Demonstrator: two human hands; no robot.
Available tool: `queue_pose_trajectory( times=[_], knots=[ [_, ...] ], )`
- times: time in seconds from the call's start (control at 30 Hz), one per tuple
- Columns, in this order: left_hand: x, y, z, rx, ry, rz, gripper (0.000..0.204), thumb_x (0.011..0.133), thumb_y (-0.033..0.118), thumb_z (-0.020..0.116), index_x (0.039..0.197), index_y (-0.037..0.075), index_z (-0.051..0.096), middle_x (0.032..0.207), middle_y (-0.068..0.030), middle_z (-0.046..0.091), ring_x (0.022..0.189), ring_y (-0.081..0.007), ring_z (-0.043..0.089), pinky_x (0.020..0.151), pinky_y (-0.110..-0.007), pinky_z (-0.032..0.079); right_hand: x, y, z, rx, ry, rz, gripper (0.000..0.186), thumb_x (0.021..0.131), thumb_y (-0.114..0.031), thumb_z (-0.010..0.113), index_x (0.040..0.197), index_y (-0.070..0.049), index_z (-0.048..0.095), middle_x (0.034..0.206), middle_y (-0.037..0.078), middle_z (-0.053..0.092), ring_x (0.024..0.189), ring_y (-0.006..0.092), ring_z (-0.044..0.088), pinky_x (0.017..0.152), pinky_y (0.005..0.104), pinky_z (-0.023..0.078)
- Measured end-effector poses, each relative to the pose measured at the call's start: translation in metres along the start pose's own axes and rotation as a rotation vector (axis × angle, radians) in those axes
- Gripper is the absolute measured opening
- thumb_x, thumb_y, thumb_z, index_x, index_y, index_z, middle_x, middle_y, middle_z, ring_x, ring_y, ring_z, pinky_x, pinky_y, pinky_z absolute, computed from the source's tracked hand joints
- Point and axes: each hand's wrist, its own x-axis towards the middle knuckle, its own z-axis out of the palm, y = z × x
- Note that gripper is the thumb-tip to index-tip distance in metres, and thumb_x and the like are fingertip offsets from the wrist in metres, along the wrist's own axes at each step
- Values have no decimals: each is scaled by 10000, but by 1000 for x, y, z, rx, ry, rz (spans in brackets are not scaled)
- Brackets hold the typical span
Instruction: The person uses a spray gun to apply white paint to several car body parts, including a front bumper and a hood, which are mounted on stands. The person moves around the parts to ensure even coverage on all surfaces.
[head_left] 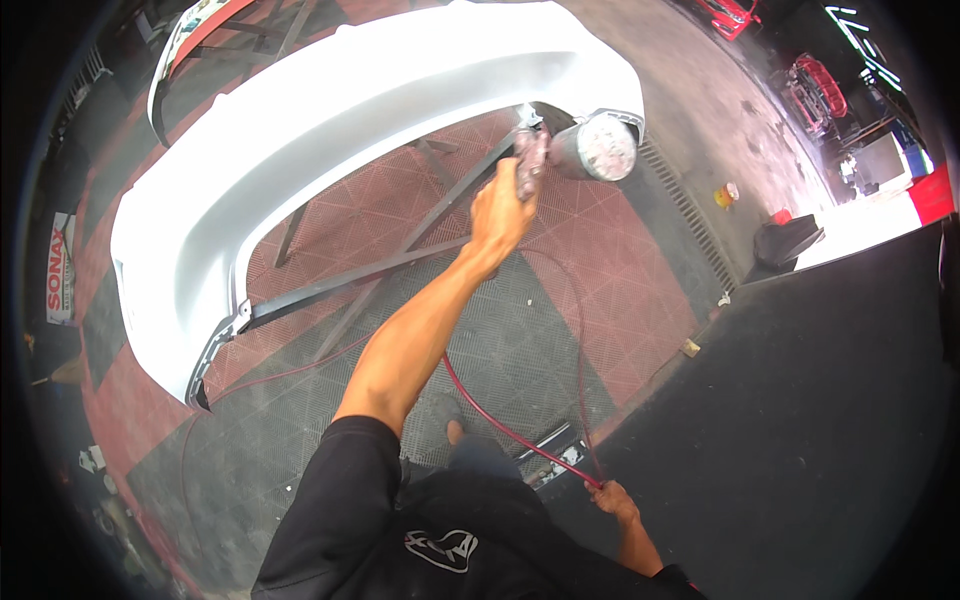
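Observation:
My left hand (pixel 500 212) is wrapped round a paint spray gun (pixel 532 165), arm stretched forward. A round cup (pixel 605 148), spattered with paint, sits at the gun's right side. The gun's nozzle end is close to the inner edge of a glossy white car bumper (pixel 200 190), near its right end. My right hand (pixel 614 500), low and to the right, is closed on a red air hose (pixel 510 432). The hose runs up from that hand and passes behind my left forearm. Motion blurs the gun a little.
The bumper rests on a dark metal stand (pixel 360 272) over red and grey floor tiles (pixel 640 270). Another panel (pixel 190 50) stands at the far left. A drain grate (pixel 690 215) runs at right, near a small yellow container (pixel 725 196). Hose loops lie on the floor.

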Motion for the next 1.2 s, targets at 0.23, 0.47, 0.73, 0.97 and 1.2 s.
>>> queue_pose_trajectory(
  times=[0.23, 0.47, 0.73, 0.97, 1.2],
  knots=[
    [58, 51, 36, -28, -177, 68, 449, 1052, 374, 536, 1265, -20, 514, 990, -244, 719, 841, -351, 741, 776, -513, 573, -18, -8, 3, 23, 6, -38, 682, 969, -649, 538, 979, -5, 762, 944, 189, 759, 1018, 355, 719, 928, 430, 516],
    [52, 135, 38, -121, -108, -7, 423, 901, 164, 686, 1189, -64, 476, 1013, -310, 702, 972, -480, 703, 869, -561, 547, -14, 34, -3, 107, 51, -48, 631, 964, -608, 580, 965, -6, 765, 913, 176, 759, 993, 345, 725, 906, 418, 519],
    [-55, 78, -91, -112, 252, -159, 358, 1034, 332, 610, 1170, 27, 480, 767, -180, 675, 681, -337, 698, 645, -454, 527, 34, 31, -40, -203, -35, -115, 605, 963, -594, 595, 991, -15, 770, 895, 163, 763, 942, 333, 733, 866, 416, 528],
    [-202, 39, -183, -197, 529, -168, 402, 1003, 303, 675, 1253, 18, 541, 895, -199, 706, 782, -352, 714, 703, -444, 530, 20, -21, -127, -227, -19, -186, 605, 973, -574, 592, 996, 2, 774, 880, 183, 763, 923, 291, 733, 839, 412, 525],
    [-438, -60, -319, -223, 760, -291, 315, 1013, 315, 683, 1133, 27, 644, 814, -34, 656, 684, -83, 572, 576, -300, 471, 41, -38, -24, -397, 20, -340, 625, 994, -557, 566, 986, 36, 762, 834, 185, 748, 845, 287, 724, 782, 414, 528]
  ],
)
